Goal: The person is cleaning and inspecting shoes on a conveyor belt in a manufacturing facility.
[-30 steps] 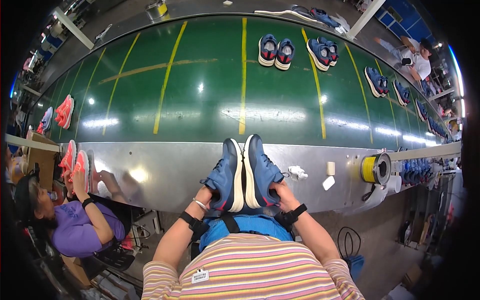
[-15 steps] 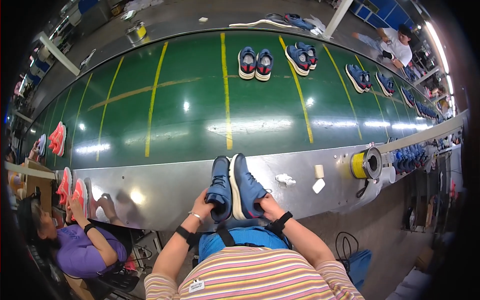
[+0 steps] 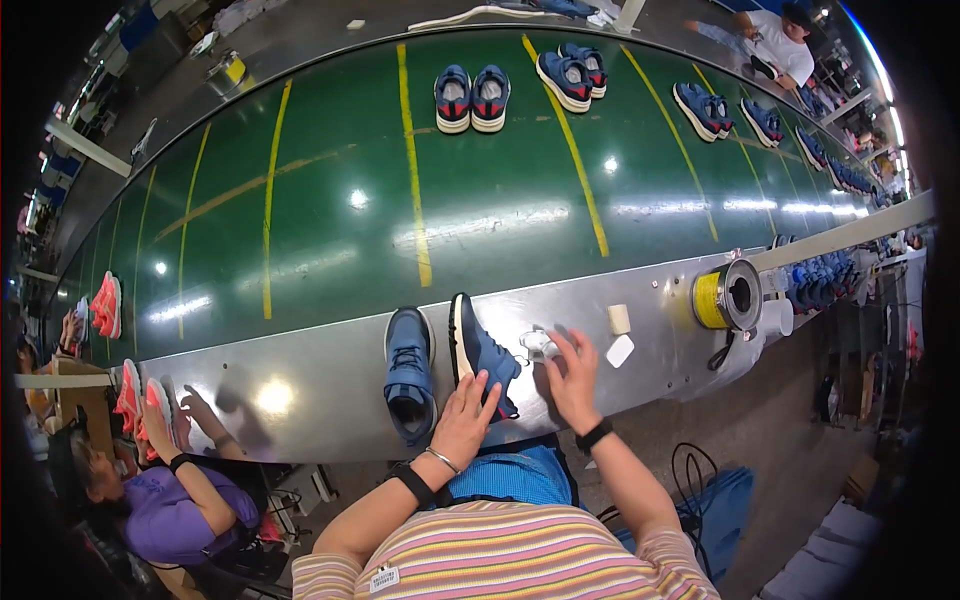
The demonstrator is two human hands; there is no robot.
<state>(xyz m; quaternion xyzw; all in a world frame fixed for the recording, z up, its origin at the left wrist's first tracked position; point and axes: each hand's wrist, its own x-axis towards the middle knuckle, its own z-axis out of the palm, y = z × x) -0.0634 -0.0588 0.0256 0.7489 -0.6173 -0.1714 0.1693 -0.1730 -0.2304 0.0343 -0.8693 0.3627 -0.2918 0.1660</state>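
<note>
Head view: two blue shoes sit side by side on the steel ledge [image 3: 300, 385] in front of the green conveyor belt [image 3: 330, 230], long axes running away from the person, heels toward the body. Left hand [image 3: 465, 420] lies flat, fingers spread, on the heel end of the right blue shoe [image 3: 485, 355], no real grip. Left blue shoe [image 3: 410, 372] is untouched, just beside. Right hand [image 3: 572, 375], fingers loosely curled, touches a small white piece [image 3: 540, 345] just right of that shoe's toe; whether it pinches it, cannot tell.
</note>
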